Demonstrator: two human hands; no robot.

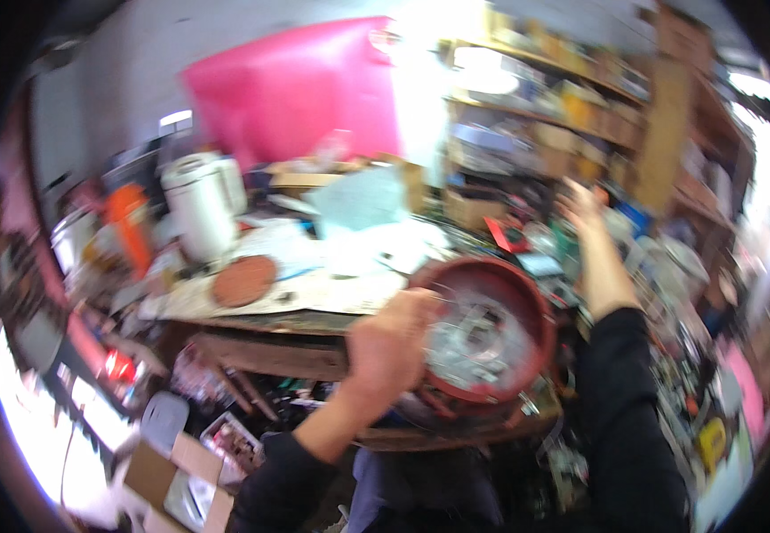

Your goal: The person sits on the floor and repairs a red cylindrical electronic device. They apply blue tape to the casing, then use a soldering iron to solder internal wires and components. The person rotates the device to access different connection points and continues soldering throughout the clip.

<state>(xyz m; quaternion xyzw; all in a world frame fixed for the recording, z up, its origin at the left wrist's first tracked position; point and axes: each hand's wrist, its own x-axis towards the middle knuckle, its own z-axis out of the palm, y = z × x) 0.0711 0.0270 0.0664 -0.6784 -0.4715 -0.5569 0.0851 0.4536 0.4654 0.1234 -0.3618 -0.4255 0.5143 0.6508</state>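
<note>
A round red pan-like housing (540,355) tilts toward me at the front edge of the bench, its whitish-grey inside facing me. Some clear or metallic ring-shaped part (482,330) sits in its middle, too blurred to name. My left hand (392,342) is closed at the housing's left rim, and a thin pale strand shows by the fingers. Stretched out to the far right, my right hand (583,206) has its fingers apart over the clutter near a red-and-black item (506,234). Nothing shows in that hand, though motion smears it.
A white jug-like appliance (198,206) and an orange container (130,229) stand at the bench's left. A reddish-brown disc (244,281) lies on pale sheeting. Crowded shelves (549,111) rise at the back right. An open cardboard box (155,480) is on the floor, lower left.
</note>
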